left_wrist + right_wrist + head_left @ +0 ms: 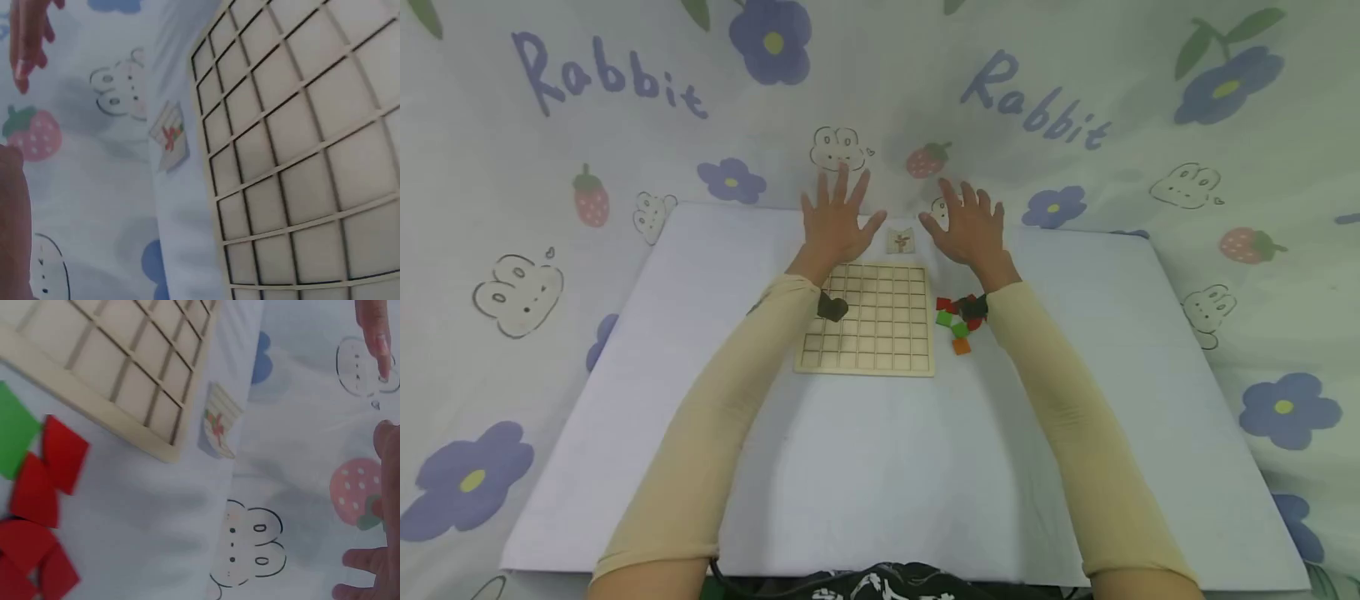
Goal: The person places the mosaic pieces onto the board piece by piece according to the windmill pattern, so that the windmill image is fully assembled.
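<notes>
My left hand [838, 223] is held out beyond the top left of a wooden grid board [880, 373], fingers straight and spread, holding nothing. Across from it my right hand [972, 233] is also spread, with nothing in its grasp. Between the two lies a small pale tile [901, 241] with a reddish-brown figure on it; in the right wrist view this tile [219, 422] has one curved edge. Under the right wrist sit several small coloured pieces: red [64, 453], green [960, 330] and orange [961, 346]. The right forearm and a dark wrist mount partly hide them.
A white cloth covers the table [865, 467]. Behind and around it hangs a curtain [880, 100] printed with flowers, rabbits and strawberries. Dark wrist mounts [832, 307] sit below each hand, the left one over the board. A cable [760, 593] runs along the near edge.
</notes>
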Demonstrator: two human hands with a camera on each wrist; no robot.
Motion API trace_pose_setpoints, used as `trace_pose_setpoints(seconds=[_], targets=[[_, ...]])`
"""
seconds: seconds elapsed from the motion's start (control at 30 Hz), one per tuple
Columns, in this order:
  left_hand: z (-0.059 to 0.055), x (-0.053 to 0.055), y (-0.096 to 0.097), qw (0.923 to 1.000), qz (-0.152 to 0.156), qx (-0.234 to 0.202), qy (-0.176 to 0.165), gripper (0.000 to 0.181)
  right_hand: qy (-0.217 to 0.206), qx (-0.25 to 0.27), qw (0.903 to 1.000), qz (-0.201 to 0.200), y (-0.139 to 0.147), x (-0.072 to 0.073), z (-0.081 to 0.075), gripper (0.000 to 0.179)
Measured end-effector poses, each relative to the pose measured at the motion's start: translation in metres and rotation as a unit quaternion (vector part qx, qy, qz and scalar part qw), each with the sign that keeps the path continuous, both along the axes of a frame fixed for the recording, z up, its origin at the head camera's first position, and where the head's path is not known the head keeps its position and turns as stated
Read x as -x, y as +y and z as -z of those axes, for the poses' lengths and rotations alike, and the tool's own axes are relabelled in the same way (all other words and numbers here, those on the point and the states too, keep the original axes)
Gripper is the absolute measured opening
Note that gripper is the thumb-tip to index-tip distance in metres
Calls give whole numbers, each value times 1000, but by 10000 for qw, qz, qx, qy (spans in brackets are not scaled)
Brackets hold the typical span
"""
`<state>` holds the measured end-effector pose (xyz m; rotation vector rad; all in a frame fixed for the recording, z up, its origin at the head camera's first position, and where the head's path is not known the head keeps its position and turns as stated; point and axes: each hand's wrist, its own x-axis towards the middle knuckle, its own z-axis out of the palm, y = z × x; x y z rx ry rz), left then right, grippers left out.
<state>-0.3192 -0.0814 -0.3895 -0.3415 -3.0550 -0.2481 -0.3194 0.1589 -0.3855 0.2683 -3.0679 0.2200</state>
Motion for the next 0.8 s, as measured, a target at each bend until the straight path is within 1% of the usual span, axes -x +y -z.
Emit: trace_pose_setpoints(seconds=[0.07, 0.13, 0.23, 0.33, 0.4, 0.47, 0.53, 0.67, 0.8], targets=[[6, -9, -4, 9998, 205, -30, -38, 76, -94, -29, 9999, -104, 2, -10, 7, 78], [11, -20, -9, 9991, 400, -23, -123, 76, -234, -53, 9995, -205, 4, -20, 16, 77], [21, -41, -18, 9968, 743, 74, -279, 76, -499, -134, 9981, -326, 10, -36, 29, 72], [34, -61, -27, 9932, 1093, 121, -378, 77, -742, -213, 9960, -447, 17, -50, 43, 63], [42, -73, -34, 9911, 1251, 120, -443, 78, -876, -223, 9945, -528, 20, -57, 50, 56], [51, -83, -41, 9897, 1340, 102, -502, 79, -944, -256, 9932, -632, 22, -63, 55, 49], [59, -93, -47, 9886, 1395, 78, -568, 79, -920, -238, 9928, -729, 23, -67, 59, 44], [73, -106, -60, 9874, 1389, 131, -741, 81, -597, -145, 9942, -881, 25, -72, 65, 35], [87, -117, -72, 9866, 1262, 228, -1004, 84, -351, -5, 9955, -881, 25, -73, 71, 28]])
